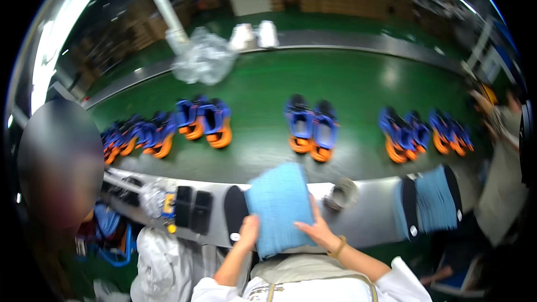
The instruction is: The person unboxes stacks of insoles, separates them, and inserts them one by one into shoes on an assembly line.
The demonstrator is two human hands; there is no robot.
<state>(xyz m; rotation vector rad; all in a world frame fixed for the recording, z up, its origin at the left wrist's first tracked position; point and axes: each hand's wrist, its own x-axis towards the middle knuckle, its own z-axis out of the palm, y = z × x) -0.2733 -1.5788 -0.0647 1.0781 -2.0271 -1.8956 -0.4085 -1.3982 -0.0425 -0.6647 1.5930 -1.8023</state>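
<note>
A thick stack of light-blue insoles (pixel 281 212), their edges turned up, is gripped from both sides between my hands above the metal bench. My left hand (pixel 249 229) presses its left side, and my right hand (pixel 318 229), with a band on the wrist, holds its right side. Directly left of the stack lies a black insole (pixel 235 212), partly covered by it. A roll of tape (pixel 342 194) stands on the bench just right of the stack. Farther right sits another blue insole stack (pixel 433 201) with black insoles at its sides.
Blue and orange shoes (pixel 311 128) stand in groups along the green conveyor belt (pixel 257 89). Two black phone-like objects (pixel 193 210) lie at the bench's left. Beyond are a clear plastic bag (pixel 204 56) and white shoes (pixel 254 35). People stand at left and right.
</note>
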